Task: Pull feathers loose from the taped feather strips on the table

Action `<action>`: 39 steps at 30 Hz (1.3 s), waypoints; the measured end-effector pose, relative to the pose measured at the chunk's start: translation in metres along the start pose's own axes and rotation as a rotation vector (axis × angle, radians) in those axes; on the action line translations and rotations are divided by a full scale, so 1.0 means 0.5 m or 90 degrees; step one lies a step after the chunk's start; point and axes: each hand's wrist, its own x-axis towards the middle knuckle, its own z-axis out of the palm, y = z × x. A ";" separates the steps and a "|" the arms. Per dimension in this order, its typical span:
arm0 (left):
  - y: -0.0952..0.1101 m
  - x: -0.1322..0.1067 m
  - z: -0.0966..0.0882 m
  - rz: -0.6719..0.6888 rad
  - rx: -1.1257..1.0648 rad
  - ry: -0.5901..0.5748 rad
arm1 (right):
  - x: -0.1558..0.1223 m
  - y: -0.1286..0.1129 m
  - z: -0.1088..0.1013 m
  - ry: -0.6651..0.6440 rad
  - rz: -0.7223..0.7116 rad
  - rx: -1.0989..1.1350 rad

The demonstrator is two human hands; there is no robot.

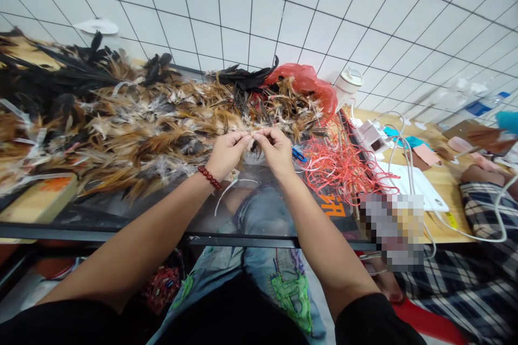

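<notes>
My left hand (226,154) and my right hand (277,153) meet at the near edge of a large heap of feathers (157,118). Thumb and fingertips are pinched together on both. Between them shows a small tuft of feathers (253,145), pale and dark, partly hidden by the fingers. The heap is brown, tan and white, with long black feathers (44,78) at the left. Just right of my right hand lies a blue tool (298,155), too small to identify. A tangle of pink-red string (335,164) spreads beyond it.
A red plastic bag (303,83) sits behind the heap. On the right are a white lidded container (348,85), cables, a white flat device (421,186) and a person's plaid sleeve (481,210). A wooden block (44,199) lies left. The transparent tabletop ends at a dark front edge (162,236).
</notes>
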 end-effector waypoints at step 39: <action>0.004 0.003 0.003 -0.093 -0.115 0.028 | 0.007 0.010 0.005 -0.077 0.104 0.162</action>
